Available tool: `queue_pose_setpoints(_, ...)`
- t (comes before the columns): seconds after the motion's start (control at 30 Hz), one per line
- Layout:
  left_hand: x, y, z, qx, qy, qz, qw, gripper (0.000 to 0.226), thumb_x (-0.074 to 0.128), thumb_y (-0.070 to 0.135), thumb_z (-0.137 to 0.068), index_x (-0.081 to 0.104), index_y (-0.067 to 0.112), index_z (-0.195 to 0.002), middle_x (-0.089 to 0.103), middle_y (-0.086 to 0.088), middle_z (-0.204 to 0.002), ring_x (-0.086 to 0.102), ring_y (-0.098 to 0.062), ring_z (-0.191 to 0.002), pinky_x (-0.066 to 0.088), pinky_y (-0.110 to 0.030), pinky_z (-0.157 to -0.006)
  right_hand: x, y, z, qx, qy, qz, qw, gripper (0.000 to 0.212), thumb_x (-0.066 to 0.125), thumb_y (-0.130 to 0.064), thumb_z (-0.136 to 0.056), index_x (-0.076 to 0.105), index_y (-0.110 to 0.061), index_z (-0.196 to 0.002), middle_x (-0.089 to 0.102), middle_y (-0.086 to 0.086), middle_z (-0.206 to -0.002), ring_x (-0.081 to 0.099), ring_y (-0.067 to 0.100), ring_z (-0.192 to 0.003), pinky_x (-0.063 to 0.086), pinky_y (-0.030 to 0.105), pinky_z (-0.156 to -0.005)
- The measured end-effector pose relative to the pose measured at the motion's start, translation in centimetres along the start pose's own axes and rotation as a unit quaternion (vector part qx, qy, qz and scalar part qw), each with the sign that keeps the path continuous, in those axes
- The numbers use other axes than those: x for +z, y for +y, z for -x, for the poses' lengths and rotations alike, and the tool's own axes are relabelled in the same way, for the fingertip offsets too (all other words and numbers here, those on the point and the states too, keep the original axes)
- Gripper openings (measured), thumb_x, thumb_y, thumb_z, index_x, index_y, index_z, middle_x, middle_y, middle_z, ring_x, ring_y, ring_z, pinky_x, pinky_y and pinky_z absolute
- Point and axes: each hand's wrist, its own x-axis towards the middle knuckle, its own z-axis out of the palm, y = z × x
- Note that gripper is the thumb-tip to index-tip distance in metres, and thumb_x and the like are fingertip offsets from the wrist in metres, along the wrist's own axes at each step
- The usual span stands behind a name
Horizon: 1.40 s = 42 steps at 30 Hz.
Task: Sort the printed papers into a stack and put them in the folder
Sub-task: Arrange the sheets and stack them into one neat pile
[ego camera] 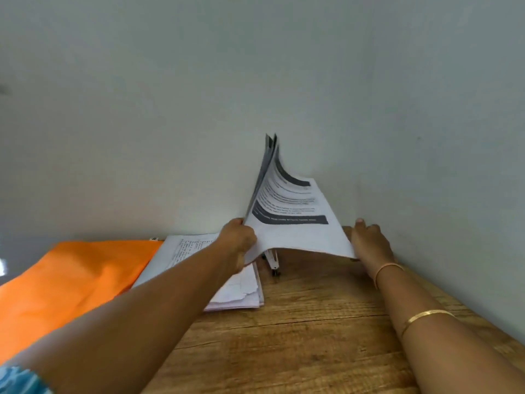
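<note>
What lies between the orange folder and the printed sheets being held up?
A flat pile of papers on the table, beside the orange folder, left of the printed sheets; the left forearm crosses it. Head view.

Both arms reached forward, the left hand [240, 241] and the right hand [369, 240] each gripping a side of the raised papers [295, 234].

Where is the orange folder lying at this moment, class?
In the head view, the orange folder lies flat on the left of the wooden table, beside the flat stack of papers.
</note>
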Motion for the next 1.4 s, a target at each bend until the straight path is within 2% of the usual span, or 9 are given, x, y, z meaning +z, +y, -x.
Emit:
queue_pose_setpoints(0.1,-3.0,1.1,0.1,0.002,0.048,0.030,0.998,0.035,0.041,-0.012,-0.093,0.050,0.005,-0.123,0.053,-0.017,-0.114,0.052,-0.028,-0.088,0.048,-0.037,-0.080,1.4,0.4,0.7,0.032,-0.038,-0.138,0.989,0.040,0.032,-0.039,-0.099,0.052,-0.008,-0.114,0.062,0.021,-0.093,0.062,0.035,-0.080,0.054,0.050,-0.080)
queue_pose_setpoints(0.27,-8.6,1.6,1.2,0.053,0.107,-0.028,0.992,0.034,0.040,-0.007,-0.096,0.048,0.005,-0.126,0.046,-0.011,-0.103,0.044,-0.022,-0.074,0.040,-0.033,-0.078,5.0,-0.9,4.6,-0.196,-0.176,0.119,0.957,0.029,0.044,-0.028,-0.098,0.062,-0.011,-0.112,0.062,0.008,-0.108,0.055,0.022,-0.098,0.039,0.027,-0.080)
queue_pose_setpoints(0.37,-10.4,0.7,0.7,0.065,0.130,-0.060,0.988,0.034,0.040,-0.004,-0.096,0.049,0.007,-0.127,0.048,-0.011,-0.105,0.046,-0.027,-0.086,0.040,-0.035,-0.081,7.3,-1.5,6.1,-0.304,-0.242,0.202,0.899,0.031,0.043,-0.032,-0.097,0.063,-0.023,-0.119,0.062,0.004,-0.124,0.057,0.020,-0.108,0.045,0.035,-0.095)
queue_pose_setpoints(0.5,-11.2,-0.9,0.4,0.057,0.128,-0.052,0.989,0.033,0.038,-0.005,-0.095,0.049,0.010,-0.123,0.053,-0.012,-0.108,0.048,-0.030,-0.091,0.044,-0.037,-0.080,8.7,-1.1,6.1,-0.322,-0.238,0.356,0.844,0.042,0.044,-0.033,-0.096,0.049,-0.027,-0.137,0.046,0.009,-0.142,0.046,0.028,-0.126,0.042,0.037,-0.102)
queue_pose_setpoints(0.7,-11.7,-2.8,0.0,0.056,0.117,-0.046,0.991,0.036,0.039,-0.004,-0.096,0.046,0.010,-0.128,0.053,-0.010,-0.110,0.049,-0.024,-0.081,0.039,-0.030,-0.066,7.2,-0.4,3.5,-0.295,-0.191,0.355,0.866,0.038,0.045,-0.014,-0.093,0.062,-0.020,-0.126,0.062,0.012,-0.122,0.060,0.026,-0.104,0.045,0.026,-0.085)
queue_pose_setpoints(1.0,-11.7,-4.9,-0.4,0.030,0.087,-0.090,0.992,0.039,0.041,-0.003,-0.096,0.043,0.010,-0.133,0.052,-0.009,-0.103,0.049,-0.019,-0.073,0.040,-0.026,-0.056,2.4,2.6,-1.9,-0.165,-0.148,0.371,0.902,0.039,0.042,-0.017,-0.092,0.063,-0.027,-0.124,0.056,0.009,-0.134,0.053,0.029,-0.119,0.041,0.034,-0.102)
queue_pose_setpoints(1.17,-11.6,-5.4,-0.7,-0.002,0.066,-0.083,0.994,0.042,0.046,-0.002,-0.095,0.042,0.010,-0.135,0.055,-0.016,-0.122,0.052,-0.029,-0.098,0.047,-0.037,-0.076,2.2,2.3,-0.8,-0.188,-0.051,0.429,0.882,0.035,0.045,-0.030,-0.094,0.059,-0.035,-0.126,0.047,0.007,-0.138,0.043,0.031,-0.124,0.036,0.038,-0.102)
queue_pose_setpoints(1.27,-11.8,-5.5,-0.8,-0.016,0.051,-0.062,0.997,0.044,0.048,0.000,-0.095,0.042,0.013,-0.136,0.055,-0.016,-0.123,0.054,-0.032,-0.103,0.050,-0.041,-0.083,3.3,0.6,1.3,-0.263,0.013,0.285,0.922,0.030,0.046,-0.027,-0.096,0.065,-0.019,-0.118,0.057,0.011,-0.123,0.051,0.031,-0.112,0.041,0.038,-0.091)
queue_pose_setpoints(1.4,-11.9,-5.5,-0.6,-0.018,0.021,-0.017,0.999,0.042,0.050,0.000,-0.094,0.045,0.015,-0.132,0.057,-0.014,-0.120,0.054,-0.034,-0.107,0.049,-0.047,-0.091,5.8,-2.7,5.8,-0.133,-0.169,-0.022,0.976,0.036,0.042,-0.036,-0.099,0.056,-0.011,-0.121,0.063,0.005,-0.108,0.059,0.022,-0.099,0.045,0.030,-0.078)
